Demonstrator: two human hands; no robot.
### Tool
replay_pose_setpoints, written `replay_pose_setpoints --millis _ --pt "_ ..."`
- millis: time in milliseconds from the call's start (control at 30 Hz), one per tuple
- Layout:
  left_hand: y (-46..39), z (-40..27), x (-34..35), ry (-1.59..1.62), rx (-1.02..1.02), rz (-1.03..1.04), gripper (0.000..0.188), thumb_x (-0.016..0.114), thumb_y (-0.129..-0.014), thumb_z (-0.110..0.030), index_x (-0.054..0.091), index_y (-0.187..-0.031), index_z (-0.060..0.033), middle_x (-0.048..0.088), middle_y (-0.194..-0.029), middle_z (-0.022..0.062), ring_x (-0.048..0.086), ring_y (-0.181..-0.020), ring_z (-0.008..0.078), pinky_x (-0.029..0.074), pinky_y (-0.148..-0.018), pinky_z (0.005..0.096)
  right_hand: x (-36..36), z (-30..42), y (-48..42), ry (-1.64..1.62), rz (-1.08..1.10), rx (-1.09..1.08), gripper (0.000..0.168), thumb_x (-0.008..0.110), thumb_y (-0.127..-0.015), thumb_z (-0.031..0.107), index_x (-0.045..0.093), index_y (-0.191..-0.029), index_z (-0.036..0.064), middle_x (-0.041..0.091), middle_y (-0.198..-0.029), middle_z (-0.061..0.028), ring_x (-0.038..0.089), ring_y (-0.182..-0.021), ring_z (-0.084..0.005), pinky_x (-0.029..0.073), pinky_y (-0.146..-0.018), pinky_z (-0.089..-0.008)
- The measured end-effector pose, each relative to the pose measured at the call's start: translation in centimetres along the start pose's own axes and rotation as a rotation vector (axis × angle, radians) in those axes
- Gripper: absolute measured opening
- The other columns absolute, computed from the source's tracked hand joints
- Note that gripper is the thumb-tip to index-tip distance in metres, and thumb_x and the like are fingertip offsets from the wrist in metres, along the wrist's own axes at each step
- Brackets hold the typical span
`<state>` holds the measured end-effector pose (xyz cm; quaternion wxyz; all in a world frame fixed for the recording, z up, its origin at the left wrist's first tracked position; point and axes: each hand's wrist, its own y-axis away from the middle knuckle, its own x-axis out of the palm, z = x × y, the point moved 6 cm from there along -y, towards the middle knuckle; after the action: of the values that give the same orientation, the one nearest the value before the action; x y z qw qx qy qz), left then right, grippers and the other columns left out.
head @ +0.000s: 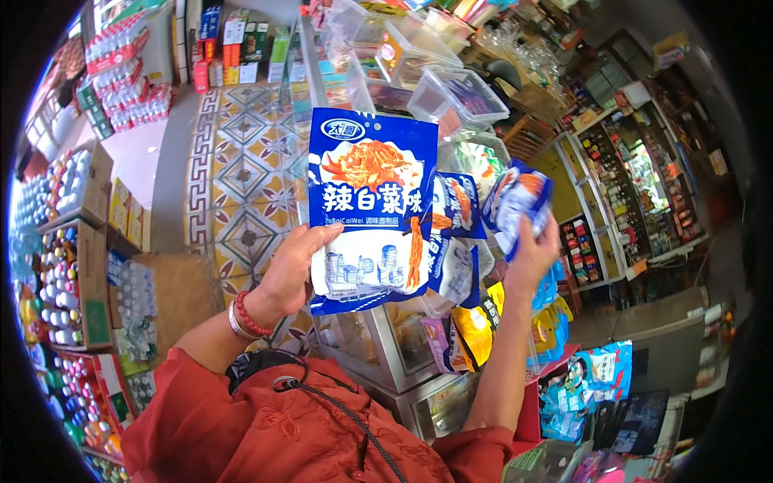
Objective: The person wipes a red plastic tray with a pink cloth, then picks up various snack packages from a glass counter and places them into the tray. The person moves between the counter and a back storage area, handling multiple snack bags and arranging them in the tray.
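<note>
A large blue and white snack bag (371, 211) with a picture of shredded orange food and printed writing is held upright in my left hand (296, 265), thumb on its front. My right hand (534, 247) grips a smaller blue and white snack packet (518, 202), tilted and slightly blurred. Between the hands, two more packets of the same colours, an upper blue packet (457, 205) and a lower white and blue packet (456, 268), lie partly behind the large bag. Their support is mostly hidden. Yellow and black packets (480, 329) stand just below them.
Clear plastic bins (459, 96) crowd the far end of a glass display counter (386, 344). Blue snack bags (586, 386) fill a red box at right. Boxes of bottles (60, 278) line the left side, beside patterned floor tiles (247, 175). Stocked shelves (634, 181) stand at right.
</note>
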<state>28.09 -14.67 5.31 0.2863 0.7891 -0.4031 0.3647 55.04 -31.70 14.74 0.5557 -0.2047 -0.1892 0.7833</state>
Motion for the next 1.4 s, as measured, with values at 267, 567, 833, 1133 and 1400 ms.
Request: replay_pose_setpoints --millis 267,567,833,1133,1400 --pt "-0.7 6.6 9.1 -0.097 -0.052 0.196 0.027 0.048 -0.093 -0.017 0.052 -0.112 0.0015 0.064 -0.101 0.0101 0.066 -0.087 0.0191 0.055 -0.077 0.0324 -9.3 10.8 9.2 0.028 -0.536 -0.266 0.056 0.061 -0.083 0.008 0.038 -0.135 0.004 0.047 -0.132 -0.0127 0.049 -0.116 -0.0280 0.039 -0.099 -0.0413" --pt "-1.1 16.9 14.7 -0.272 -0.239 0.367 0.050 0.041 -0.092 -0.053 0.050 -0.104 -0.0051 0.057 -0.081 -0.0007 0.053 -0.056 0.0044 0.037 -0.038 0.0191 -8.8 7.3 14.1 -0.463 -0.449 0.041 0.033 0.055 -0.088 0.012 0.048 -0.119 0.000 0.057 -0.111 -0.0098 0.058 -0.099 -0.0185 0.046 -0.084 -0.0317" --pt "1.6 19.9 17.3 -0.185 -0.229 0.548 0.059 0.047 -0.086 -0.059 0.051 -0.115 -0.0076 0.060 -0.087 -0.0036 0.049 -0.056 -0.0002 0.031 -0.040 0.0150 -13.3 7.1 17.2 -0.398 -0.433 0.018 0.036 0.061 -0.083 0.002 0.052 -0.117 -0.002 0.058 -0.111 -0.0082 0.056 -0.098 -0.0146 0.042 -0.089 -0.0274" --pt "2.2 22.5 21.4 -0.348 -0.268 0.493 0.043 0.067 -0.084 -0.026 0.052 -0.117 -0.0034 0.061 -0.106 0.0034 0.060 -0.090 0.0117 0.047 -0.075 0.0254 -19.9 5.8 20.7 -0.163 -0.444 0.054 0.051 0.064 -0.081 0.000 0.039 -0.126 0.001 0.053 -0.117 -0.0087 0.051 -0.106 -0.0165 0.040 -0.092 -0.0293" --pt "4.1 24.5 27.9 -0.657 -0.017 1.001 0.046 0.072 -0.077 -0.004 0.054 -0.119 -0.0008 0.059 -0.115 0.0041 0.055 -0.103 0.0118 0.044 -0.090 0.0281 -30.9 11.9 23.3 0.452 -0.470 0.051 0.103 0.085 -0.058 0.018 0.023 -0.140 0.006 0.040 -0.133 -0.0120 0.043 -0.117 -0.0230 0.038 -0.096 -0.0383"
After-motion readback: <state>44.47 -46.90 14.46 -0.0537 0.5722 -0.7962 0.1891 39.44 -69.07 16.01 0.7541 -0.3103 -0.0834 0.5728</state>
